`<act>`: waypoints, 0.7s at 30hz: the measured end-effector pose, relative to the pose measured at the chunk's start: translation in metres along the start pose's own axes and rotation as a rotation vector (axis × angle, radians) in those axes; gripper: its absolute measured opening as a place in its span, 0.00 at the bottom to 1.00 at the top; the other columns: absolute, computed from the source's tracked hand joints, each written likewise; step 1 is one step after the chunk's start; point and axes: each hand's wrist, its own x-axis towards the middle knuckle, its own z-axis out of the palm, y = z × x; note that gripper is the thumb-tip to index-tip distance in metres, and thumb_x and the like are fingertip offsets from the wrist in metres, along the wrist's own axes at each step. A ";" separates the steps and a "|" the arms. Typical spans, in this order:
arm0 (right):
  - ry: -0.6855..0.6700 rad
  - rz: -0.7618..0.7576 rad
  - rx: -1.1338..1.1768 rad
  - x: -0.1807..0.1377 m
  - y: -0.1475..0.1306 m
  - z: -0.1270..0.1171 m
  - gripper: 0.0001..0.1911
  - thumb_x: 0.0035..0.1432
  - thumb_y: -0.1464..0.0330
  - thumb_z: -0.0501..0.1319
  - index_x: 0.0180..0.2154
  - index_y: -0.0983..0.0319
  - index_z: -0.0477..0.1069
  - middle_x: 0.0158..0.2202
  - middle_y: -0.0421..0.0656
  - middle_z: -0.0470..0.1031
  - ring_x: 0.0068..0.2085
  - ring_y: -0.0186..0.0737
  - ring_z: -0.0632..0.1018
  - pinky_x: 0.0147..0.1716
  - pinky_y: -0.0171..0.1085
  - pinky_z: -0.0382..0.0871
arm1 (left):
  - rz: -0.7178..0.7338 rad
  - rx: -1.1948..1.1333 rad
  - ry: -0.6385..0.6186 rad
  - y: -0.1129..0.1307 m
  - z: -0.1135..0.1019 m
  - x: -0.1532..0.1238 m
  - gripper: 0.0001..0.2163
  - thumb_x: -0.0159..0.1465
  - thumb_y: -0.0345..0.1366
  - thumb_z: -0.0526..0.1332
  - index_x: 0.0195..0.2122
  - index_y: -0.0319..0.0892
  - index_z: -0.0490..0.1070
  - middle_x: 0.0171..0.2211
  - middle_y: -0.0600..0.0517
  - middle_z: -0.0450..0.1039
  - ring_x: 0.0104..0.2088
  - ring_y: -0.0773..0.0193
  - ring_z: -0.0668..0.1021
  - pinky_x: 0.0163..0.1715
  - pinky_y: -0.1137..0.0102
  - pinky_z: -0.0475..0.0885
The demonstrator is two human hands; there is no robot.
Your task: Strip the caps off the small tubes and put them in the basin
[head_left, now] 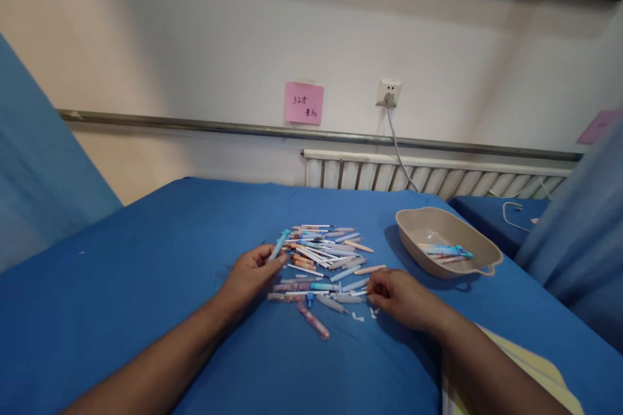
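Note:
Between the thumb and fingers of my left hand (254, 273) is a light-blue pen (279, 245) with a teal top, tilted upward at the left side of the pile. My right hand (406, 299) is closed in a pinch at the pile's right edge; whatever its fingertips hold is too small to make out. Spread between the hands are many pen parts: thin white refills (311, 253), grey-blue barrels (332, 303) and peach-coloured barrels (359, 246). A clear barrel with a pink pattern (314, 321) lies in front. Small white pieces (357, 318) rest near my right fingertips.
At the right, a beige basin (413, 240) holds several blue-topped pens (445, 251). A yellow striped cloth or sheet (530, 363) lies under my right forearm. The blue-covered table (146, 259) reaches back to a wall with a radiator (370, 175), and blue curtains (39, 162) hang on both sides.

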 end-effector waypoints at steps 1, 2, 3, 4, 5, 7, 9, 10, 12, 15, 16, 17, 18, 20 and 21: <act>0.005 0.003 0.003 0.000 -0.001 0.001 0.03 0.53 0.70 0.59 0.29 0.61 0.71 0.26 0.40 0.73 0.27 0.34 0.71 0.25 0.31 0.57 | 0.030 0.088 0.059 0.000 -0.009 0.004 0.16 0.52 0.46 0.65 0.33 0.38 0.72 0.23 0.55 0.68 0.22 0.70 0.66 0.21 0.76 0.58; 0.010 0.006 0.010 0.001 -0.001 0.001 0.03 0.53 0.69 0.59 0.29 0.61 0.71 0.25 0.40 0.73 0.27 0.34 0.71 0.25 0.31 0.56 | 0.059 0.181 0.109 -0.002 -0.017 0.009 0.15 0.52 0.45 0.64 0.31 0.38 0.73 0.22 0.56 0.67 0.23 0.69 0.66 0.22 0.76 0.58; 0.016 0.010 0.018 0.001 -0.002 0.002 0.04 0.54 0.68 0.58 0.29 0.61 0.71 0.25 0.39 0.73 0.27 0.34 0.71 0.25 0.31 0.56 | 0.078 0.271 0.156 -0.004 -0.024 0.013 0.14 0.52 0.45 0.64 0.29 0.38 0.73 0.21 0.56 0.66 0.23 0.69 0.66 0.22 0.76 0.58; 0.024 0.014 0.028 0.002 -0.003 0.002 0.05 0.55 0.68 0.58 0.30 0.61 0.71 0.25 0.39 0.73 0.27 0.34 0.70 0.25 0.31 0.56 | 0.088 0.350 0.177 -0.007 -0.030 0.016 0.14 0.52 0.46 0.63 0.28 0.38 0.73 0.21 0.56 0.66 0.23 0.68 0.66 0.23 0.76 0.58; 0.030 0.019 0.036 0.002 -0.003 0.002 0.06 0.56 0.67 0.57 0.30 0.61 0.70 0.25 0.39 0.73 0.26 0.34 0.70 0.24 0.31 0.56 | 0.094 0.413 0.167 -0.010 -0.035 0.019 0.14 0.52 0.46 0.63 0.28 0.38 0.74 0.21 0.56 0.66 0.24 0.67 0.67 0.23 0.75 0.59; 0.047 0.019 0.047 0.002 -0.003 0.003 0.07 0.57 0.67 0.56 0.29 0.61 0.70 0.24 0.39 0.73 0.26 0.34 0.70 0.24 0.31 0.56 | 0.110 0.513 0.093 -0.015 -0.039 0.022 0.15 0.53 0.47 0.61 0.31 0.39 0.76 0.23 0.55 0.70 0.26 0.63 0.71 0.27 0.74 0.62; 0.068 0.016 0.041 0.003 -0.002 0.003 0.07 0.57 0.66 0.56 0.29 0.61 0.70 0.24 0.39 0.72 0.26 0.34 0.70 0.24 0.31 0.56 | 0.156 0.610 -0.013 -0.018 -0.039 0.024 0.15 0.55 0.46 0.60 0.34 0.41 0.76 0.29 0.53 0.74 0.32 0.59 0.74 0.33 0.72 0.66; 0.074 0.018 0.035 0.003 -0.002 0.004 0.07 0.57 0.66 0.56 0.29 0.61 0.70 0.24 0.39 0.72 0.26 0.34 0.70 0.24 0.31 0.56 | 0.189 0.669 -0.060 -0.018 -0.038 0.024 0.14 0.56 0.45 0.59 0.36 0.42 0.76 0.32 0.52 0.75 0.35 0.58 0.75 0.37 0.71 0.66; 0.074 0.021 0.022 0.003 -0.002 0.006 0.07 0.57 0.66 0.56 0.30 0.61 0.70 0.24 0.39 0.72 0.27 0.34 0.70 0.25 0.31 0.56 | 0.251 0.798 -0.129 -0.019 -0.037 0.024 0.13 0.58 0.43 0.58 0.39 0.45 0.76 0.37 0.51 0.75 0.39 0.57 0.75 0.41 0.70 0.65; 0.049 0.005 0.013 0.004 -0.003 0.009 0.05 0.56 0.67 0.57 0.30 0.61 0.70 0.26 0.40 0.74 0.28 0.35 0.71 0.26 0.31 0.57 | 0.291 0.962 -0.151 -0.022 -0.036 0.024 0.15 0.61 0.42 0.55 0.45 0.47 0.73 0.40 0.50 0.74 0.40 0.57 0.74 0.42 0.70 0.65; 0.036 -0.001 0.011 0.004 -0.004 0.010 0.05 0.56 0.68 0.58 0.30 0.61 0.71 0.26 0.40 0.74 0.28 0.35 0.72 0.27 0.31 0.57 | 0.293 0.997 -0.145 -0.024 -0.036 0.024 0.16 0.62 0.43 0.53 0.47 0.47 0.72 0.41 0.49 0.74 0.41 0.57 0.74 0.42 0.69 0.65; 0.024 -0.005 0.009 0.004 -0.004 0.010 0.04 0.55 0.68 0.58 0.31 0.61 0.70 0.26 0.40 0.74 0.28 0.35 0.72 0.26 0.31 0.57 | 0.293 1.024 -0.137 -0.025 -0.036 0.024 0.16 0.62 0.43 0.52 0.49 0.47 0.71 0.41 0.48 0.73 0.42 0.57 0.74 0.42 0.69 0.65; 0.014 -0.007 0.006 0.004 -0.005 0.010 0.04 0.55 0.68 0.59 0.31 0.61 0.70 0.26 0.40 0.74 0.28 0.35 0.72 0.26 0.31 0.57 | 0.291 1.042 -0.130 -0.026 -0.036 0.024 0.17 0.63 0.43 0.51 0.50 0.47 0.70 0.42 0.48 0.73 0.42 0.56 0.74 0.42 0.69 0.65; 0.012 -0.010 -0.007 0.003 -0.005 0.010 0.03 0.55 0.68 0.59 0.31 0.61 0.71 0.26 0.40 0.74 0.27 0.35 0.71 0.26 0.32 0.57 | 0.284 1.058 -0.121 -0.029 -0.035 0.023 0.17 0.64 0.43 0.51 0.50 0.45 0.69 0.44 0.47 0.72 0.43 0.55 0.74 0.43 0.68 0.65; 0.020 -0.012 -0.017 0.003 -0.005 0.010 0.04 0.55 0.68 0.59 0.31 0.61 0.71 0.26 0.40 0.74 0.28 0.35 0.72 0.26 0.32 0.57 | 0.280 1.054 -0.121 -0.029 -0.034 0.023 0.17 0.64 0.43 0.50 0.50 0.45 0.69 0.44 0.46 0.72 0.44 0.55 0.74 0.43 0.67 0.66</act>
